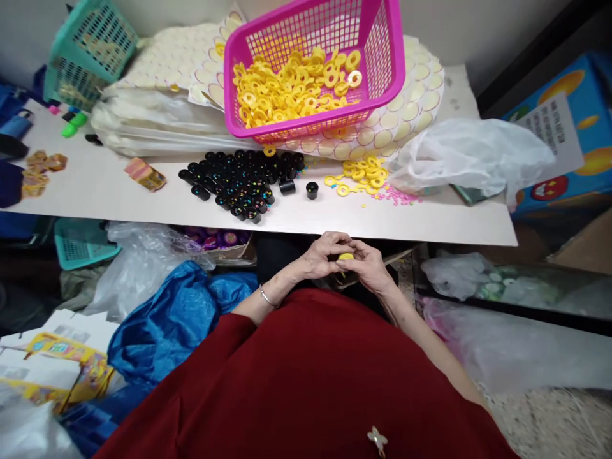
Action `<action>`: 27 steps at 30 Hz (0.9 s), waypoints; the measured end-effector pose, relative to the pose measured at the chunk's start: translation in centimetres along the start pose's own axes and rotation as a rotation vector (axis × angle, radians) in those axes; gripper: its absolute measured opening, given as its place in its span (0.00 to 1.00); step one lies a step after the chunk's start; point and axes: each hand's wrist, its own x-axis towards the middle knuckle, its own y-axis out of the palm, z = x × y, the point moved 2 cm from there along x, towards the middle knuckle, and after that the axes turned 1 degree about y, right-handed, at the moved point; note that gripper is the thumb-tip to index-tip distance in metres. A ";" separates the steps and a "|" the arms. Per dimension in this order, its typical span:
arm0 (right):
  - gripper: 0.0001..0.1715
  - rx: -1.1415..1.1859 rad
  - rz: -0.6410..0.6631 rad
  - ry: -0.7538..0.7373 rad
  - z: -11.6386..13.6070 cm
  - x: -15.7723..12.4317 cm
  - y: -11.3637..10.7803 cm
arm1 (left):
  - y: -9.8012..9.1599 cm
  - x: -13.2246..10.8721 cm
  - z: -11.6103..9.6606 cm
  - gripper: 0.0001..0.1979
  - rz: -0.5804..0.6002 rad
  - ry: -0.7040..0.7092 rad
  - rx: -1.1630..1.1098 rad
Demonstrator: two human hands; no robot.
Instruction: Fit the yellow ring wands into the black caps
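My left hand (321, 256) and my right hand (370, 264) meet in front of my body, just below the table's front edge. Between their fingertips is a small yellow round plastic piece (345, 256), gripped from both sides. Its lower part is mostly hidden by the fingers. Beyond my hands, on the table, a single black cylindrical cup (312, 190) stands apart from a cluster of black cups (239, 182) holding small coloured bits. To the right of these lies a small pile of yellow ring-ended pieces (366, 173) beside scattered tiny pink beads (399, 196).
A pink basket (313, 121) of yellow rings stands at the back on patterned sheeting. A white plastic bag (468, 150) lies right, near a blue box (586, 121). A small orange-pink box (145, 174) sits left. Below the table are a blue bag (165, 325) and a green basket (83, 242).
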 end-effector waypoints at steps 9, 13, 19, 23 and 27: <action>0.21 -0.007 0.128 0.062 -0.3 -1.0 0.5 | 1.6 -0.4 1.1 0.19 0.011 0.120 0.262; 0.24 -0.024 0.125 0.087 -1.9 -0.8 0.4 | 2.5 -1.2 1.8 0.19 -0.010 0.146 0.354; 0.25 -0.675 0.087 0.069 -3.1 3.1 -1.1 | -0.2 -3.6 2.1 0.18 -0.328 0.130 0.513; 0.19 -1.392 0.118 0.262 -2.4 5.7 -1.7 | -5.4 -6.2 3.3 0.14 -1.019 -0.247 0.736; 0.18 -1.458 0.115 0.311 -1.5 5.9 -1.5 | -8.4 -6.9 5.0 0.21 -1.197 -0.527 0.724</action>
